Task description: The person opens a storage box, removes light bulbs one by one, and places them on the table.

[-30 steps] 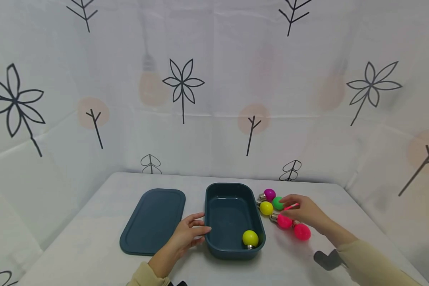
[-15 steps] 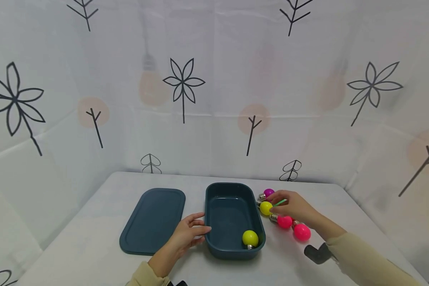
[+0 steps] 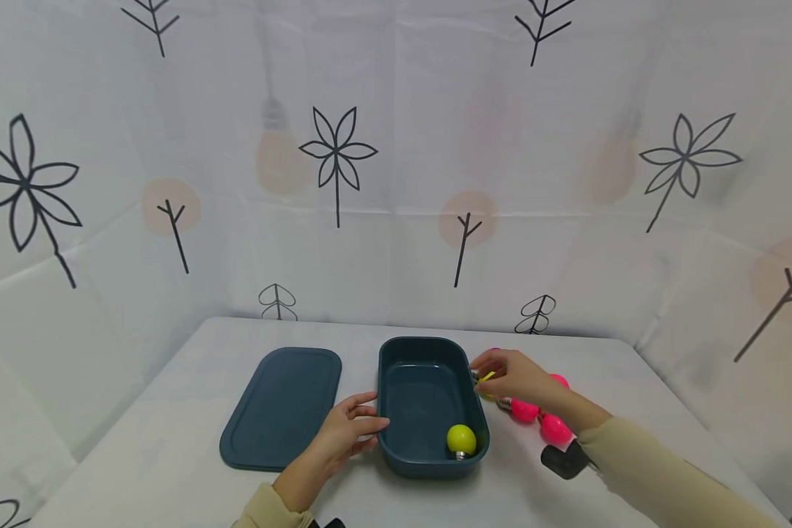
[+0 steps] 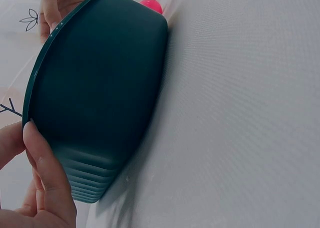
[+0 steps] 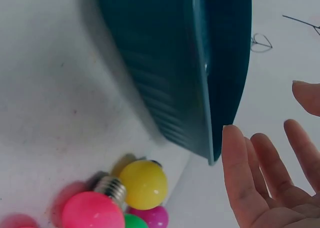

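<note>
A dark teal container (image 3: pixel 396 467) stands on the white table with a yellow bulb (image 3: pixel 461 440) in its near right corner. My left hand (image 3: pixel 343 436) holds its left rim, thumb tip over the edge and fingers at the outer wall. My right hand (image 3: pixel 511 378) hovers over the loose bulbs by the right rim. In the right wrist view its fingers (image 5: pixel 237 173) are spread with nothing between them, one fingertip overlapping the rim. Below lie another yellow bulb (image 5: pixel 144 184), a pink bulb (image 5: pixel 95 213), a green bulb (image 5: pixel 134 221) and a purple bulb (image 5: pixel 154 217).
Left of the container lies a flat teal lid (image 3: pixel 284 407). More pink bulbs (image 3: pixel 556 429) lie under and beside my right forearm. A white patterned cloth (image 3: pixel 396 161) hangs behind the table (image 3: pixel 191 455).
My right hand has moved left across the bulbs towards the container's rim, now covering most of the loose yellow bulb. The left hand and container have stayed put.
</note>
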{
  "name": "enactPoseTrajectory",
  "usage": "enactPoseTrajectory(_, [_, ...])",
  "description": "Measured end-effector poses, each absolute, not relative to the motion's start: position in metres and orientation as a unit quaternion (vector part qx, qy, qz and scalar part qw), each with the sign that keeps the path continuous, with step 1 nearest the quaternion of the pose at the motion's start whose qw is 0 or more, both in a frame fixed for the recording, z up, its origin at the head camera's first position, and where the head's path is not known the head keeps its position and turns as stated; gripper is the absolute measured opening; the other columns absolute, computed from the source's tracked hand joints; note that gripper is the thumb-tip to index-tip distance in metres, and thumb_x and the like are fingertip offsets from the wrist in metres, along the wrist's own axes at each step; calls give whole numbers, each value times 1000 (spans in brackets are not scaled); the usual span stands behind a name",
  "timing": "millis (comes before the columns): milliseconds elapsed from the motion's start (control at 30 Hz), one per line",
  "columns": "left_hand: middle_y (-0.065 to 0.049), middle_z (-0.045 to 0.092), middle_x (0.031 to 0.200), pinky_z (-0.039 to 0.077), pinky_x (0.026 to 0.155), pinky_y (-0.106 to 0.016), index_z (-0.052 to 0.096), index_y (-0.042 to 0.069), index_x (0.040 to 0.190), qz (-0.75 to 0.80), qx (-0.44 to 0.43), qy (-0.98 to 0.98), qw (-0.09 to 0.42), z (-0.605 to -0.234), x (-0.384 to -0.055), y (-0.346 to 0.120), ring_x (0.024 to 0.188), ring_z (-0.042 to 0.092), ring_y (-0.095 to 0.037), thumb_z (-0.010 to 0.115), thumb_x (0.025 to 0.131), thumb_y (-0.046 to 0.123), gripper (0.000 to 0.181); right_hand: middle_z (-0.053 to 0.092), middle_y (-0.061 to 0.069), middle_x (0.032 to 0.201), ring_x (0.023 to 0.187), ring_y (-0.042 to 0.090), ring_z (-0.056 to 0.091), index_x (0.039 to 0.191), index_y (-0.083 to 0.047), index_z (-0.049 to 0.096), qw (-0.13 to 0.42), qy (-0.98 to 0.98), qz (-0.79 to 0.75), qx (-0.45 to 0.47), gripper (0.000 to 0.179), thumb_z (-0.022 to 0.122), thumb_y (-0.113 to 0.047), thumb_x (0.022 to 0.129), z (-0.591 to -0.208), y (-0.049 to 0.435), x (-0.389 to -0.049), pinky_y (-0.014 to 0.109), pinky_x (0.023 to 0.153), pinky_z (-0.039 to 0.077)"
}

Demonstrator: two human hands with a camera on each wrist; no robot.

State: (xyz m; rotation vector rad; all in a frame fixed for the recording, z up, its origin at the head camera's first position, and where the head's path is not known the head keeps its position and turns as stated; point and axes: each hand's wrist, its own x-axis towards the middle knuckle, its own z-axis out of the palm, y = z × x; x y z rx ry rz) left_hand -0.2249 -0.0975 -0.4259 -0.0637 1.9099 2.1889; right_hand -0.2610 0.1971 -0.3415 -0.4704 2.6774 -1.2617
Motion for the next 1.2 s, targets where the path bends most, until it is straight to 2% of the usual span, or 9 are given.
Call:
enactPoseTrajectory(233, [-10,51,102,53,64,-26,44,1,134,749,-22,651,117,-426,-225,-98,75,60,-14,74,79,7,63,58,13,99,78,23,62,113,0,59,123,876,-432,-175,37,72,-11,80,-339,185,-261,39,69,55])
enactPoseTrajectory(367, [-10,51,102,53,65,-26,44,1,134,749,-23,652,117,-426,-224,-99,75,60,-14,75,78,8,64,57,11,96,79,25,61,111,-1,60,142,873,-432,-177,34,72,-9,80,-339,178,-258,37,69,55])
enactPoseTrajectory(567, [-10,51,102,53,65,-26,45,1,134,747,-24,654,115,-426,-224,-99,75,60,-14,74,79,6,62,58,14,98,78,21,60,110,-2,60,162,871,-424,-188,34,73,-5,79,-338,168,-256,37,69,55])
enactPoseTrajectory(733, [-10,51,102,53,65,-26,45,1,134,747,-22,655,115,-425,-224,-99,75,60,-14,73,80,6,61,57,16,101,82,20,59,112,-1,60,186,872,-399,-213,38,74,-3,76,-341,163,-257,36,70,55])
enactPoseTrajectory(900, [-11,51,103,53,65,-26,44,0,134,748,-19,652,119,-426,-225,-98,76,60,-14,75,78,8,65,57,13,104,90,22,56,111,-6,62,210,882,-356,-225,40,75,-1,73,-344,160,-256,38,73,54])
enactPoseTrajectory(1200, [-10,52,102,53,64,-26,45,1,134,750,-23,651,118,-426,-226,-97,75,60,-14,75,78,7,63,57,7,101,92,23,55,108,-12,64,253,893,-305,-214,44,77,4,69,-348,152,-252,41,76,53])
